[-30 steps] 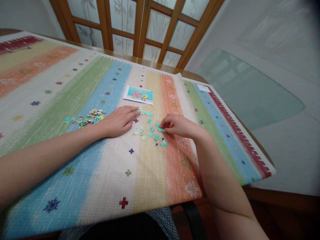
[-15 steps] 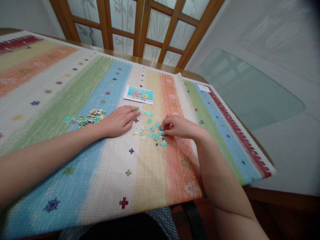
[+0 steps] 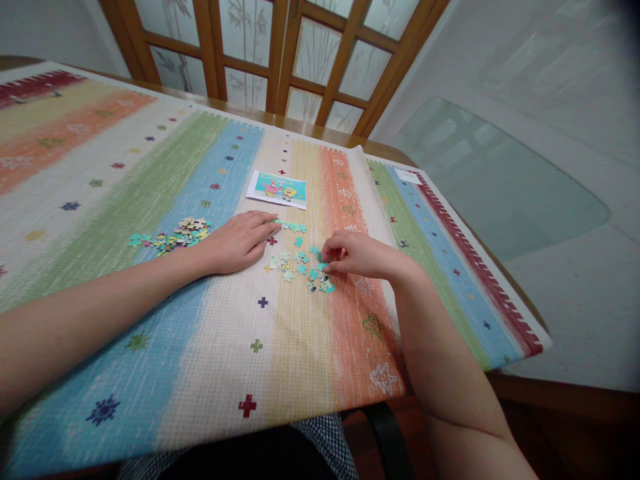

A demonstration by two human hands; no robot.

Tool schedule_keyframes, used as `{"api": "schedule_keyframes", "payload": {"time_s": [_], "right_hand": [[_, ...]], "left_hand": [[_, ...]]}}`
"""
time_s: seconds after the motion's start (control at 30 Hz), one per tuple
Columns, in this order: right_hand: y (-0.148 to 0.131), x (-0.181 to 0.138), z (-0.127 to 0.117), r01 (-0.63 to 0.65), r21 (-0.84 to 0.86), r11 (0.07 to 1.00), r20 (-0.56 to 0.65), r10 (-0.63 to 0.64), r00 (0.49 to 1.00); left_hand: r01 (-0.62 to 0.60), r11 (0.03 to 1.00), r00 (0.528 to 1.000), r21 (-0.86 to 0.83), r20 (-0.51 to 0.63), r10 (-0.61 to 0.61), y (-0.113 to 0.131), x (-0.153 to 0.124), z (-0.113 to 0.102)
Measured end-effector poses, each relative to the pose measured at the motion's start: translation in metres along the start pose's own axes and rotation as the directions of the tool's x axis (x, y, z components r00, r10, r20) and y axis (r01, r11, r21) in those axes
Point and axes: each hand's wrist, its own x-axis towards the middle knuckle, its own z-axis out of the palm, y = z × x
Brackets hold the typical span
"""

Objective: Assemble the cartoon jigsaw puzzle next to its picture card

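My left hand (image 3: 239, 241) lies flat on the striped mat (image 3: 150, 300), fingers stretched out, fingertips touching a short joined strip of teal puzzle pieces (image 3: 291, 227). My right hand (image 3: 354, 253) is curled, its fingertips pinched on a teal puzzle piece (image 3: 323, 265) at the edge of a small scatter of loose teal pieces (image 3: 300, 267). A bigger pile of mixed-colour pieces (image 3: 173, 237) lies left of my left hand.
A small reference picture card (image 3: 277, 189) lies beyond the pieces. The mat's right edge (image 3: 480, 267) overhangs the wooden table. A wooden-framed glass door (image 3: 280, 53) stands behind, and a glass pane (image 3: 490, 180) lies on the floor at right.
My right hand has shifted slightly right and its fingers have curled tighter on a piece. The left hand has stayed still.
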Motion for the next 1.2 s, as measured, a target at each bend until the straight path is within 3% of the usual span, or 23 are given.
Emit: {"api": "schedule_keyframes", "payload": {"time_s": [0.33,0.5,0.93,1.2], "right_hand": [[-0.024,0.004,0.005,0.112,0.037,0.993,0.031,-0.113,0.993],[-0.032,0.006,0.011,0.106,0.022,0.994,0.021,-0.107,0.994],[-0.034,0.009,0.011,0.077,0.022,0.997,0.022,-0.078,0.997],[-0.032,0.012,0.015,0.134,0.078,0.988,-0.003,-0.134,0.991]], "left_hand": [[0.015,1.0,1.0,-0.02,0.011,-0.015,0.001,0.001,-0.002],[0.018,0.999,1.0,-0.029,0.016,-0.018,0.002,0.001,-0.003],[0.015,1.0,1.0,-0.023,0.017,-0.015,0.002,0.001,-0.002],[0.01,1.0,1.0,-0.017,0.027,-0.009,0.001,0.001,-0.001]]}}
